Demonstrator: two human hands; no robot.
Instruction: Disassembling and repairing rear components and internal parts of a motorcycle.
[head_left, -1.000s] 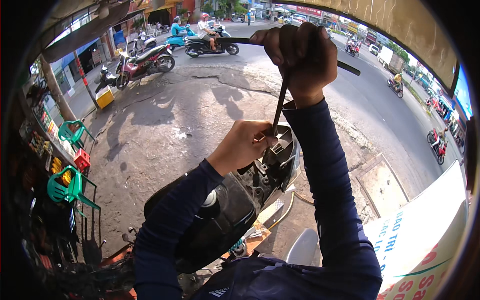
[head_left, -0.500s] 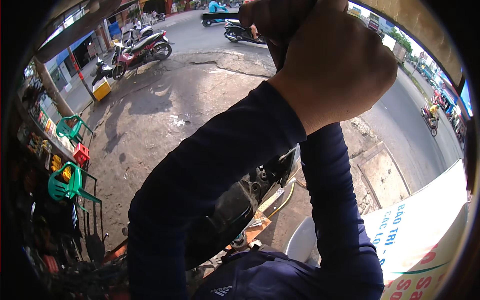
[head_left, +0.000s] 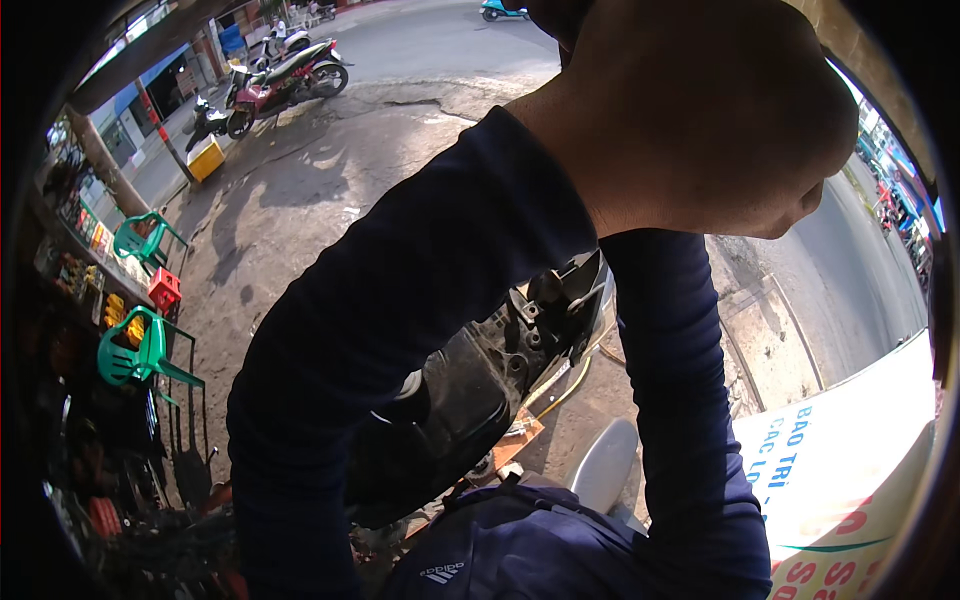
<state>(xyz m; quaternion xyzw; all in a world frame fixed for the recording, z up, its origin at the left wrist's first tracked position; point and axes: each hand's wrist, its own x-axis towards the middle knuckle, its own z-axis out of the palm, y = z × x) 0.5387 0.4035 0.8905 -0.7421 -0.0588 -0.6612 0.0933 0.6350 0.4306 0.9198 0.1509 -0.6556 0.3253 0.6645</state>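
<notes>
My left hand point(head_left: 700, 120) is raised close to the camera at the upper right, its fingers curled. What it grips, if anything, is hidden. My left forearm crosses in front of my right wrist. My right arm point(head_left: 675, 330) rises behind it in a dark blue sleeve. The right hand is almost wholly covered by the left; a dark shape point(head_left: 550, 18) at the top edge may be part of its fingers. Below my arms lies the black body of a partly stripped motorbike point(head_left: 450, 410), with bare fittings point(head_left: 525, 335) showing.
A grey rounded panel point(head_left: 605, 465) and an orange-brown board point(head_left: 515, 440) lie by my lap. Green plastic chairs point(head_left: 150, 350), a red crate point(head_left: 164, 288) and a yellow box point(head_left: 205, 158) stand left. A red motorbike point(head_left: 285, 90) is parked ahead. A white banner point(head_left: 850, 440) hangs right.
My left hand has come nearer and shifted right. A dark bar-like thing that stuck out left of the hands is out of sight. Riders on the road have moved on.
</notes>
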